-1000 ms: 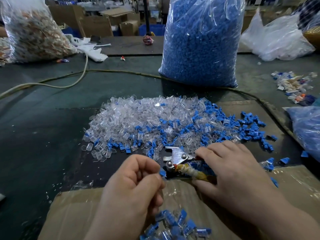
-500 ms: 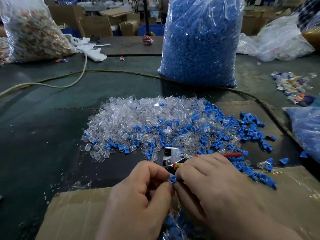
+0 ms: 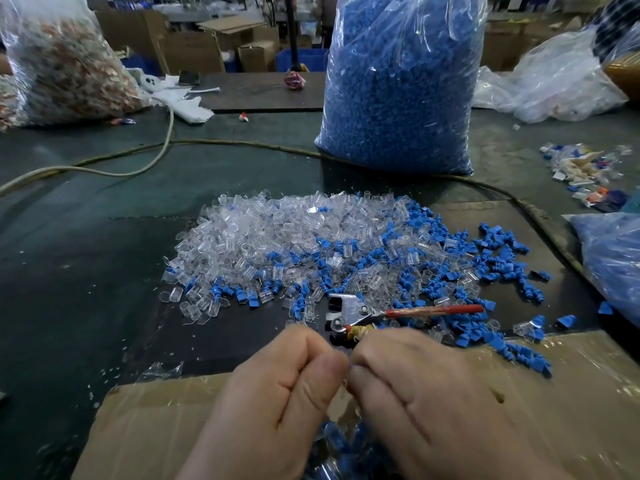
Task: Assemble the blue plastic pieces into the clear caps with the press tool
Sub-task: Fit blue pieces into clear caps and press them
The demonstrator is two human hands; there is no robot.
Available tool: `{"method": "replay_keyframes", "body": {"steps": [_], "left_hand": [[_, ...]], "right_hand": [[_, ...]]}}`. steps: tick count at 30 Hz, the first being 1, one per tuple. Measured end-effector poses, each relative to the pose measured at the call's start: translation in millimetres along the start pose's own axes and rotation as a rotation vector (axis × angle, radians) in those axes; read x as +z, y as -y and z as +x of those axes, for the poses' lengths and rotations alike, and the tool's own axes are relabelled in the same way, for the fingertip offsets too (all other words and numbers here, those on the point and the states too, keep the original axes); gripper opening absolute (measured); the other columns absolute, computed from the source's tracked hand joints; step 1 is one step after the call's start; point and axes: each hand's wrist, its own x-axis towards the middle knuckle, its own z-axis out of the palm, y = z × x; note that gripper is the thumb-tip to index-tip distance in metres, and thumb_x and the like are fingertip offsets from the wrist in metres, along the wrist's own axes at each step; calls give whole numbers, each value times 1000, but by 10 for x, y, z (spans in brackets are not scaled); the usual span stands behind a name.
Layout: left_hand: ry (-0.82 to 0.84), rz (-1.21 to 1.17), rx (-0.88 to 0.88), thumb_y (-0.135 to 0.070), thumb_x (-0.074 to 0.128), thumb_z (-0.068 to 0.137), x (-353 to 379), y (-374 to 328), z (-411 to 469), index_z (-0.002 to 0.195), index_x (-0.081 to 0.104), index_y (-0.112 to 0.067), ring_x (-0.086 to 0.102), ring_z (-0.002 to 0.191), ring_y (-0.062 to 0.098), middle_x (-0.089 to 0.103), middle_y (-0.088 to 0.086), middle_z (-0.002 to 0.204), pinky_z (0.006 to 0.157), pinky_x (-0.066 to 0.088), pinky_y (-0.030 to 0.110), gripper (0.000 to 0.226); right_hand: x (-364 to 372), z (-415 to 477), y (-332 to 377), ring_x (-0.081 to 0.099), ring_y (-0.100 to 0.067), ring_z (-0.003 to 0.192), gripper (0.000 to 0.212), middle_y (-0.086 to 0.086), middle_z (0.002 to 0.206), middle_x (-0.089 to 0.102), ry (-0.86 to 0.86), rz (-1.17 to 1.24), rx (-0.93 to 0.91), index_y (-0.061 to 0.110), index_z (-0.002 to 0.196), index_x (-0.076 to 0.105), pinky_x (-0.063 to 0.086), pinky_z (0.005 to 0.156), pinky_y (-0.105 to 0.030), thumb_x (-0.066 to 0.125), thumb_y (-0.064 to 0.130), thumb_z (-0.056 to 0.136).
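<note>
My left hand (image 3: 277, 393) and my right hand (image 3: 426, 407) meet fingertip to fingertip above the near edge of the mat. Together they pinch a small blue piece (image 3: 349, 368), almost hidden by the fingers. Just beyond the fingertips, the metal press tool (image 3: 360, 311) lies on the mat with its red handle pointing right. Its yellow-wrapped lower handle runs under my right hand. Behind the tool lies a heap of clear caps (image 3: 277, 233), with loose blue pieces (image 3: 491, 261) spread to its right. Assembled blue-and-clear parts (image 3: 343, 448) show below my hands.
A tall clear bag of blue pieces (image 3: 398, 91) stands behind the heap. A cardboard box (image 3: 166, 420) lined with plastic is under my hands. A cable (image 3: 242, 143) crosses the table. Another blue bag (image 3: 613, 271) sits at the right edge, and a bag of mixed parts (image 3: 65, 64) at the far left.
My right hand has left the tool's handle and come in to meet my left hand. Both now pinch the same small piece. The tool's red handle has come into view.
</note>
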Motion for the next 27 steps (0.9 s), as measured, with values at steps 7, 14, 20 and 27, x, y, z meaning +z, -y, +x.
{"method": "replay_keyframes", "body": {"steps": [7, 14, 20, 27], "left_hand": [[93, 172, 134, -52, 60, 82, -103, -29, 20, 86, 64, -38, 61, 65, 8, 65, -12, 76, 56, 45, 15, 15], [312, 446, 31, -55, 49, 79, -209, 73, 81, 75, 65, -35, 61, 83, 3, 62, -18, 83, 71, 49, 26, 25], [-17, 156, -254, -24, 55, 96, -203, 150, 102, 80, 70, -30, 62, 62, 8, 70, -5, 77, 48, 47, 17, 22], [-127, -149, -337, -18, 55, 98, -112, 223, 104, 84, 70, -23, 55, 53, 5, 70, 3, 75, 45, 45, 12, 21]], "right_hand": [[-13, -45, -114, 48, -4, 54, 29, 8, 60, 55, 124, 356, 230, 22, 68, 54, 37, 52, -26, 47, 46, 84], [81, -66, -157, 49, 7, 95, 19, 25, 95, 52, 60, 53, 40, 37, 94, 55, 37, 74, -8, 45, 52, 87], [103, -119, -182, 22, 13, 125, 70, 31, 137, 27, 346, 58, -75, 52, 138, 23, 19, 99, -14, 41, 82, 78], [368, -349, 7, 11, -27, 147, 95, -6, 158, 14, 333, -359, -263, 42, 146, 14, -8, 108, -41, 48, 88, 69]]}}
